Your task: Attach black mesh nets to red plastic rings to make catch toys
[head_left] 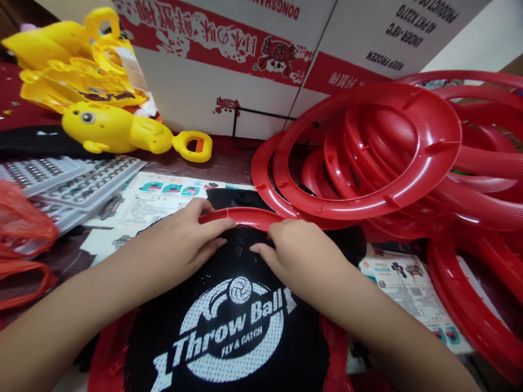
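Note:
A black mesh cloth (229,348) printed "Throw Ball Fly & Catch" in white lies over a red plastic ring (249,216). The ring's far rim shows beyond the cloth's edge, and its sides show lower down. My left hand (190,237) is closed over the far rim at its left, thumb on the mesh and fingertips partly hidden. At the rim's right, my right hand (298,247) is also closed, its thumb and finger on the edge of the cloth and ring. Both hands are a short way apart.
Many red rings (368,207) are piled at the right. Yellow plastic duck-like pieces (118,128) lie at the back left, above trays of small shiny balls (87,185). An orange plastic bag (24,218) sits at the left edge. White cartons (183,92) stand behind; printed cardboard (408,288) covers the table.

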A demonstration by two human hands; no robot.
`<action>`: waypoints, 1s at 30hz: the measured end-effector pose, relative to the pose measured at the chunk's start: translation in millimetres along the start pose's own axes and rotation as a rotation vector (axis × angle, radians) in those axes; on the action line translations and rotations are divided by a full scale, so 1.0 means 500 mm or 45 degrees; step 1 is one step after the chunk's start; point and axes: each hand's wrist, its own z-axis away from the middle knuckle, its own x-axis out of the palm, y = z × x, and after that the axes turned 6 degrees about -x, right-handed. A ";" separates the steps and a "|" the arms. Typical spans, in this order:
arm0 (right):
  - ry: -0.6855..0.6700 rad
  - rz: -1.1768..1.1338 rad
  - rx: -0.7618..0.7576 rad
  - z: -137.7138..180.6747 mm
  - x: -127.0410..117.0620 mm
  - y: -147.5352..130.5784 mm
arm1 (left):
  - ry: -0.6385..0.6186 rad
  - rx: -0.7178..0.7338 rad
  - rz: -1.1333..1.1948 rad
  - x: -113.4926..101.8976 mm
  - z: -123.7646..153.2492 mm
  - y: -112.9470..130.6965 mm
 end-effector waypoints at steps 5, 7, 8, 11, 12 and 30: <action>-0.159 0.220 0.000 0.012 0.012 -0.016 | 0.096 0.099 0.048 -0.006 -0.006 0.008; -0.142 0.204 -0.008 0.009 0.018 -0.019 | 0.097 0.147 0.113 -0.012 -0.011 0.008; -0.136 0.190 -0.014 0.008 0.019 -0.019 | 0.081 0.155 0.136 -0.017 -0.013 0.006; -0.116 0.123 -0.064 0.006 0.017 -0.021 | 0.031 0.076 0.129 -0.034 -0.015 -0.010; -0.089 0.093 -0.086 0.006 0.017 -0.022 | 0.012 0.020 0.109 -0.040 -0.014 -0.017; -0.140 0.053 -0.145 0.003 0.017 -0.033 | -0.028 0.013 0.263 -0.032 -0.018 -0.021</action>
